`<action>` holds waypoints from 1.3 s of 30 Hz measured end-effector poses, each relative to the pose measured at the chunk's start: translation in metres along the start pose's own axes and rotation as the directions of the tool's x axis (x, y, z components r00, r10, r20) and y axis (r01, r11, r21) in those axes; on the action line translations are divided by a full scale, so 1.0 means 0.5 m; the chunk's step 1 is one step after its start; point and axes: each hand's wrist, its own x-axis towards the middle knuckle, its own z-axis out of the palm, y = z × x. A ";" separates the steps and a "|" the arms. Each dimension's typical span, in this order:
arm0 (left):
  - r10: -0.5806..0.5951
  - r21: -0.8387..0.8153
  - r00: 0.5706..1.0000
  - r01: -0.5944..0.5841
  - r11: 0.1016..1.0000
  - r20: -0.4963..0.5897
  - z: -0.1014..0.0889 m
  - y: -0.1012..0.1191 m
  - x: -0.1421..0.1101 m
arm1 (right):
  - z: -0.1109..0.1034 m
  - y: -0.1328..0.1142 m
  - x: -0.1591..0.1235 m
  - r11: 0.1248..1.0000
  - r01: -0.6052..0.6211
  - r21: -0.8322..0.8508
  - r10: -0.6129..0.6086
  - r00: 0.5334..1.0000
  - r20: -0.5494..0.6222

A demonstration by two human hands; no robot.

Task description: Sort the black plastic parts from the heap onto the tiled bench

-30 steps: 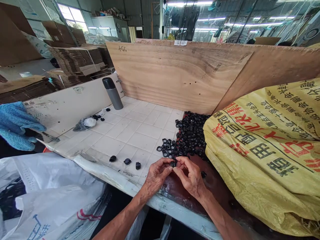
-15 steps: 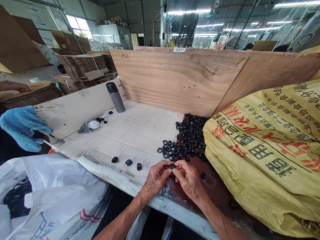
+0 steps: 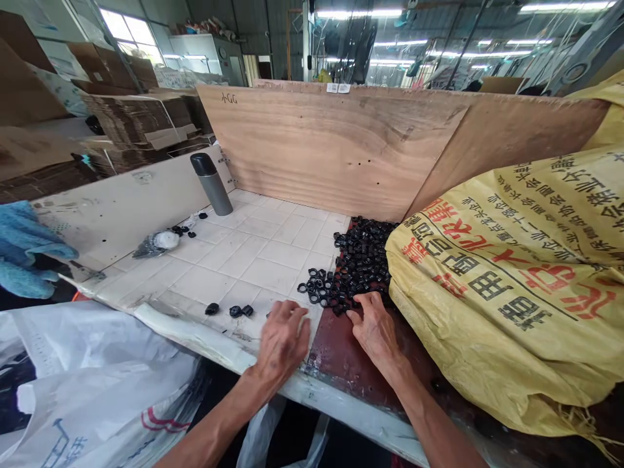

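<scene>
Head view: left hand (image 3: 283,338) is palm down over white tiles (image 3: 263,265), fingers bent, tips mostly hidden; can't tell whether they're closed on anything. A dark bit (image 3: 268,314) shows right at the left edge of those fingers, mostly covered, can't tell if it's touched. Left of it, a row of three small black parts: two sit side by side (image 3: 236,311) and (image 3: 247,311), one (image 3: 211,309) a little farther left. Right hand (image 3: 380,333) has thumb and index apart, the gap between them visible, at the near edge of the black ring pile (image 3: 365,250); can't tell if the tips touch a ring. Pile runs away from the right fingertips over a dark red-brown surface (image 3: 336,348); looser rings (image 3: 316,286) spill onto the tiles, between the two hands and just beyond them. Yellow sack (image 3: 487,325) with red and black print is right of the right fingers, against the pile. Well beyond the left fingers, to the left: grey bottle (image 3: 216,192) upright, and a small plastic bag (image 3: 158,244) with black bits beside it. Plywood panel (image 3: 331,146) stands behind the pile, beyond both hands' fingers.
</scene>
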 end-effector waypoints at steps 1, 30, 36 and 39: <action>0.012 -0.099 0.999 -0.009 0.995 0.030 0.019 0.020 0.009 | 0.003 -0.002 -0.002 1.000 0.011 -0.023 -0.011 1.000 0.014; -0.010 -0.337 0.998 0.031 0.941 0.064 0.092 0.015 0.022 | 0.017 -0.031 -0.006 0.838 -0.206 0.506 0.100 0.968 0.228; -0.221 -0.507 0.962 0.274 0.817 0.164 0.080 0.019 0.031 | 0.010 -0.041 -0.003 0.666 -0.287 0.688 0.141 0.955 0.261; -0.191 -0.647 0.964 0.267 0.714 0.186 0.076 0.022 0.034 | 0.012 -0.045 -0.004 0.699 -0.215 0.683 0.071 0.970 0.233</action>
